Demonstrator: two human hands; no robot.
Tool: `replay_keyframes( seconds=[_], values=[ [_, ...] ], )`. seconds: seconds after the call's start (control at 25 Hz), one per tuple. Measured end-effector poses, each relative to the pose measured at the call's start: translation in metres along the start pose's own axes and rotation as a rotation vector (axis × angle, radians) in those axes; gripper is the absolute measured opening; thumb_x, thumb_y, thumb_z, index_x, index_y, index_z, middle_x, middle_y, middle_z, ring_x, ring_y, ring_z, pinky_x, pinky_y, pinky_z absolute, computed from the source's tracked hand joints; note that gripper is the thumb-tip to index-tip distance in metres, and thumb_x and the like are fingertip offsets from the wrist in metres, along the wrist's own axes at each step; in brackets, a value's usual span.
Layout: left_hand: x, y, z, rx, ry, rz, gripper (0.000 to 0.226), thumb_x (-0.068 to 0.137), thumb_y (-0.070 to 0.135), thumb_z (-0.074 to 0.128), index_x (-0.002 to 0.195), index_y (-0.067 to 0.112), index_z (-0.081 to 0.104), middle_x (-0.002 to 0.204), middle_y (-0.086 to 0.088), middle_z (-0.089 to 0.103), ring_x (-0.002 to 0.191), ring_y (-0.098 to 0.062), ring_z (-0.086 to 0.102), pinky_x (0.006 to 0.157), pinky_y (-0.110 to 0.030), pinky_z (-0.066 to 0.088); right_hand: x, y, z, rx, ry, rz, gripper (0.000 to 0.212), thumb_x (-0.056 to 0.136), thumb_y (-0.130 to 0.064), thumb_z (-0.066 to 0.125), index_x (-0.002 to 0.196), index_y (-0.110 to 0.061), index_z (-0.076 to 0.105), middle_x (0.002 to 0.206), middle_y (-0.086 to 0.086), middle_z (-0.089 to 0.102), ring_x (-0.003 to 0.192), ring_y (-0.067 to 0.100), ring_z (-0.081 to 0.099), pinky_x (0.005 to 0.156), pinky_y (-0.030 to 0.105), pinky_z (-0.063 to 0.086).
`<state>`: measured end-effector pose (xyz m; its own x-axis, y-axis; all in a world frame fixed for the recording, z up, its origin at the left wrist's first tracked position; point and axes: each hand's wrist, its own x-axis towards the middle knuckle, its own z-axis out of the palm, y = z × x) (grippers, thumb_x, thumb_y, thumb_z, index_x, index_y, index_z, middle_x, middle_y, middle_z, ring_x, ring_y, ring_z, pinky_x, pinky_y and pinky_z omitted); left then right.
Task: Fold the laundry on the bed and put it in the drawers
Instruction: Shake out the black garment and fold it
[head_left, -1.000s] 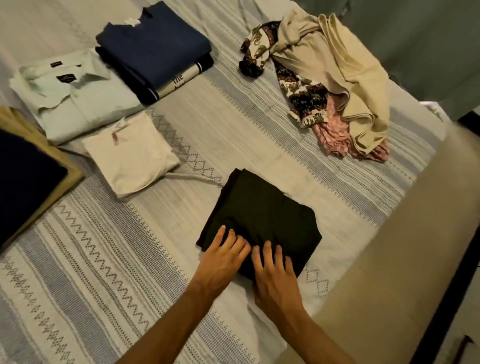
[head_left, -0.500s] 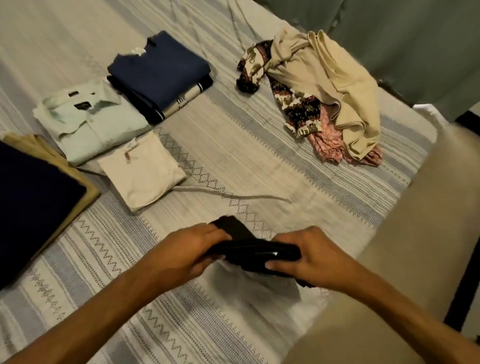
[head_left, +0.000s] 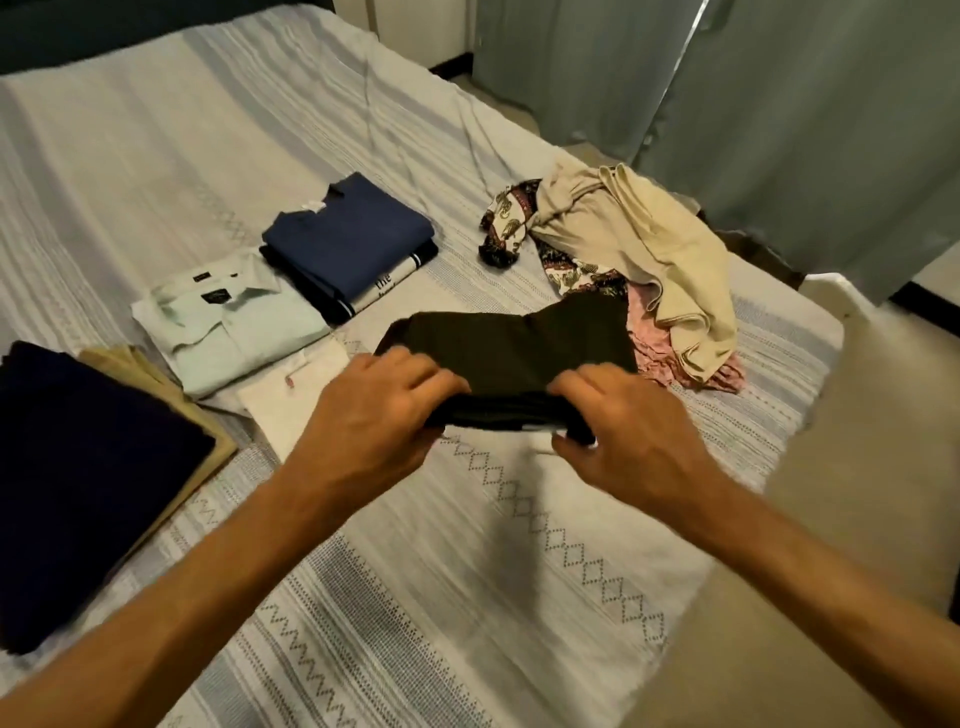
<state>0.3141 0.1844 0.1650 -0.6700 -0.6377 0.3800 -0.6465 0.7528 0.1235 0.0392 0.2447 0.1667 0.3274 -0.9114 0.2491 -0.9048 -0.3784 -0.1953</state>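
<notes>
A folded black garment (head_left: 514, 348) is lifted above the bed (head_left: 519, 545). My left hand (head_left: 374, 415) grips its near left edge and my right hand (head_left: 618, 431) grips its near right edge, fingers curled under the cloth. Folded pieces lie on the left of the bed: a navy top (head_left: 348, 239) on a stack, a pale green shirt (head_left: 234, 322), a small white piece (head_left: 291, 400), and a dark navy piece (head_left: 78, 478) on a tan one (head_left: 156, 374). An unfolded heap with a cream garment (head_left: 665, 254), a patterned cloth (head_left: 511, 218) and pink fabric (head_left: 654, 348) lies at the right.
The bed has a grey-and-white patterned cover. Its beige footboard edge (head_left: 831, 519) runs along the right. Grey-green curtains (head_left: 779, 104) hang behind the bed's far right corner.
Both hands went from pressing flat on the black garment to gripping its near edge and lifting it off the bed, carrying it away from me. The view has tilted up.
</notes>
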Motion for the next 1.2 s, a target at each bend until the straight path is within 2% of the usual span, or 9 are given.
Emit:
replay_keyframes(
  seconds=[0.12,0.28,0.32,0.44,0.6,0.72,0.92,1.08,1.2],
  values=[
    [-0.072,0.022,0.074,0.064,-0.155,-0.004,0.033,0.081,0.016,0.074,0.113,0.024,0.070,0.097,0.002,0.067,0.088,-0.024,0.063,0.078,-0.039,0.047,-0.068,-0.023,0.080,-0.084,-0.206,0.024,0.047,0.070,-0.031,0.088,0.110,-0.020,0.067,0.096,0.000,0.068,0.082,0.021,0.066,0.069,0.037,0.059],
    [-0.201,0.087,0.171,-0.035,-0.749,0.030,0.056,0.042,0.026,0.091,0.093,0.033,0.068,0.082,0.011,0.065,0.077,-0.014,0.063,0.070,-0.030,0.054,-0.162,-0.058,0.171,0.089,-0.863,0.105,0.034,0.093,-0.021,0.065,0.127,-0.018,0.062,0.119,0.010,0.066,0.114,0.030,0.062,0.116,0.048,0.041],
    [-0.223,0.101,0.182,-0.071,-0.820,0.047,0.058,0.039,0.031,0.089,0.092,0.034,0.067,0.082,0.013,0.064,0.078,-0.011,0.063,0.069,-0.028,0.054,-0.176,-0.063,0.180,0.146,-0.978,0.104,0.034,0.095,-0.021,0.062,0.128,-0.017,0.060,0.123,0.011,0.064,0.117,0.031,0.058,0.116,0.046,0.038],
    [-0.243,0.107,0.179,-0.233,-0.741,-0.040,0.052,0.048,0.046,0.079,0.097,0.037,0.067,0.093,0.017,0.059,0.088,-0.008,0.059,0.076,-0.025,0.054,-0.181,-0.052,0.175,0.298,-0.942,0.129,0.023,0.089,-0.024,0.067,0.111,-0.022,0.063,0.108,0.003,0.065,0.098,0.022,0.062,0.090,0.038,0.050],
    [-0.186,0.058,0.149,-0.551,-0.629,-0.312,0.033,0.077,0.043,0.072,0.109,0.035,0.068,0.102,0.018,0.064,0.095,-0.002,0.060,0.084,-0.027,0.055,-0.138,-0.012,0.141,0.688,-0.787,0.420,0.009,0.083,-0.027,0.076,0.089,-0.025,0.070,0.082,-0.003,0.070,0.071,0.012,0.066,0.062,0.032,0.052],
    [-0.129,0.021,0.143,-0.793,-0.604,-0.529,0.031,0.087,0.031,0.077,0.114,0.037,0.062,0.095,0.012,0.071,0.077,-0.008,0.069,0.068,-0.028,0.059,-0.104,0.021,0.132,0.838,-0.672,0.703,0.015,0.086,-0.037,0.080,0.096,-0.028,0.074,0.094,-0.004,0.075,0.088,0.013,0.071,0.078,0.032,0.054],
    [-0.088,-0.003,0.194,-0.962,-0.437,-0.833,0.032,0.087,0.035,0.082,0.113,0.037,0.064,0.108,0.006,0.071,0.102,-0.007,0.068,0.083,-0.028,0.058,-0.092,0.051,0.171,0.957,-0.556,1.172,0.056,0.088,-0.040,0.078,0.139,-0.025,0.061,0.138,-0.004,0.059,0.128,0.019,0.054,0.105,0.033,0.042],
    [-0.087,0.004,0.224,-0.945,-0.363,-0.927,0.036,0.085,0.034,0.085,0.115,0.030,0.067,0.109,0.013,0.071,0.105,0.003,0.064,0.088,-0.024,0.051,-0.098,0.048,0.189,0.927,-0.583,1.240,0.046,0.094,-0.030,0.073,0.137,-0.018,0.061,0.121,-0.003,0.055,0.113,0.016,0.051,0.096,0.030,0.038],
    [-0.082,0.004,0.227,-0.738,-0.398,-0.829,0.042,0.083,0.046,0.083,0.118,0.034,0.064,0.114,0.012,0.068,0.114,-0.009,0.061,0.099,-0.037,0.051,-0.102,0.047,0.188,0.814,-0.553,1.212,0.030,0.091,-0.034,0.076,0.114,-0.018,0.065,0.112,-0.004,0.061,0.112,0.018,0.057,0.092,0.031,0.045]
  ],
)
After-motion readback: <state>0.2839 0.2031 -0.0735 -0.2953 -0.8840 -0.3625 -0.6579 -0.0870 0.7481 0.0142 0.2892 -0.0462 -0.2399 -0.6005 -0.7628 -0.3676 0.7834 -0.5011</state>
